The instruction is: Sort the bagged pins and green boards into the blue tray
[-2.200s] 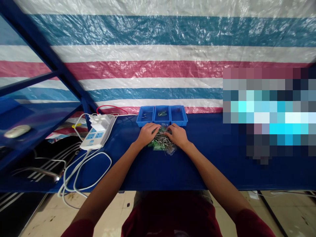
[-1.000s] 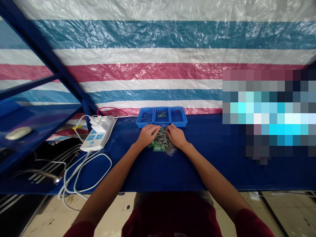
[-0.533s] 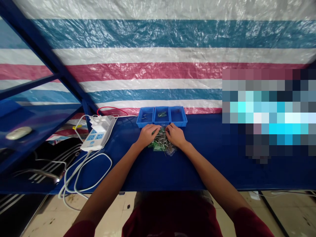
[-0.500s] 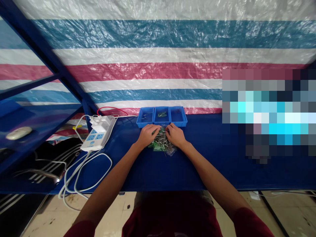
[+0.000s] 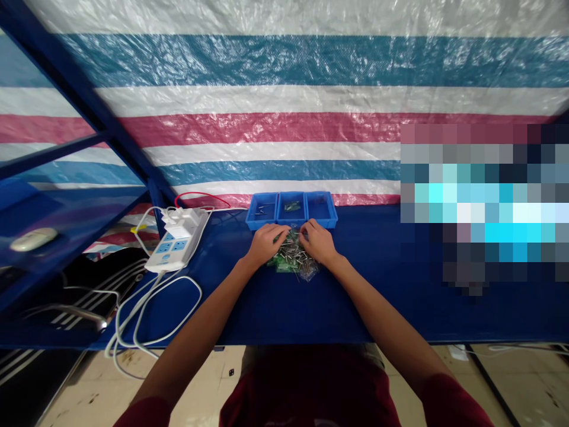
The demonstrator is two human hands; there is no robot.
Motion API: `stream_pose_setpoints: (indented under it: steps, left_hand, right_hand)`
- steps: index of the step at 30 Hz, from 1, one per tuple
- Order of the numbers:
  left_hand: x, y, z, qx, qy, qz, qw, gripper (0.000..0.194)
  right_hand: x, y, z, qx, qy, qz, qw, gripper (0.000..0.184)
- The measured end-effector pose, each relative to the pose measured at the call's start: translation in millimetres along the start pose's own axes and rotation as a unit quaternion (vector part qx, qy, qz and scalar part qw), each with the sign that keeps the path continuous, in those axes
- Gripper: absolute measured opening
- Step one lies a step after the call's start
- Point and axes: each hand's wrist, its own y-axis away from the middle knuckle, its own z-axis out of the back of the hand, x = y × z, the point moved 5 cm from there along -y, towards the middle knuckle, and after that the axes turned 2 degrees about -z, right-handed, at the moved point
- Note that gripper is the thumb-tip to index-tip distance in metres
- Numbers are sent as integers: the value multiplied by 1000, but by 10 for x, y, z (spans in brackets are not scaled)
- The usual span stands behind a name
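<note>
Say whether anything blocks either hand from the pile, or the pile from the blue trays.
Nothing visible separates the left hand or right hand from the pile. Beyond it, the left hand partly blocks the way to the left tray, the right hand to the right tray.

Left grip point(image 5: 267, 242) and right grip point(image 5: 317, 242) partly hide the metal pieces point(image 5: 291, 255); 1 patch point(image 5: 484, 201) is pixelated

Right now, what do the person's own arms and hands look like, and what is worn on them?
Dark red sleeves end before the forearms, which are bare. The left hand and the right hand wear no gloves; no watch or bracelet shows.
</note>
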Motion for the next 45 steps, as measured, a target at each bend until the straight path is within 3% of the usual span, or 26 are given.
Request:
stream_pose_setpoints:
  steps: [6, 20, 28, 34, 38, 45]
  left_hand:
    - [18, 9, 4, 3, -3, 11, 1000, 26]
    - [39, 19, 12, -7, -7, 20, 1000, 25]
    - [28, -1, 41, -27, 17, 21, 999, 23]
    - [-30, -26, 20, -14, 49, -4, 999, 19]
    - [2, -10, -4, -6, 74, 31, 997, 23]
    - [50, -2, 0, -8, 92, 116, 989, 28]
  right_hand:
    - [-47, 11, 68, -24, -38, -9, 999, 16]
    - [-67, -12, -12, 17, -69, 26, 997, 13]
    - [-69, 22, 82, -77, -172, 30, 982, 24]
    - [14, 59, 95, -142, -212, 67, 965, 21]
    - [40, 78, 107, -174, -236, 90, 952, 21]
    - [48, 97, 107, -167, -233, 87, 954, 29]
